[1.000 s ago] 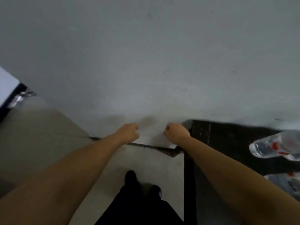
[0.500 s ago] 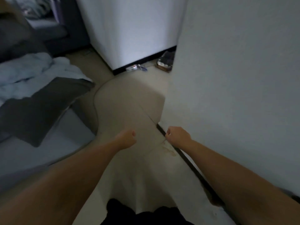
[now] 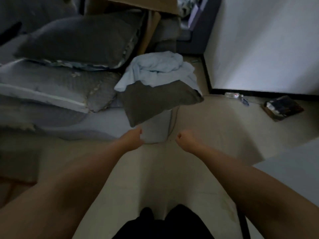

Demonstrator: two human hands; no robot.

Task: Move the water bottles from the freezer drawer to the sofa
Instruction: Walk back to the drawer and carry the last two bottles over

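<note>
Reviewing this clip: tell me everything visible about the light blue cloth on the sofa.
The light blue cloth is a crumpled, soft-looking fabric, bunched in loose folds at the sofa's right end. Its lower edge lies over a dark grey-brown cushion that juts past the seat edge. A grey pillow sits to its left. Neither hand touches it.

Grey pillows [image 3: 72, 40], crumpled blue cloth [image 3: 158, 66]

Both bare forearms stretched forward from the near edge, converging toward the middle. Left hand [image 3: 133, 138] curled into a loose fist, holding nothing. Right hand [image 3: 185, 139] likewise fisted, fingers tucked under, empty, level with the left and slightly apart.
</note>
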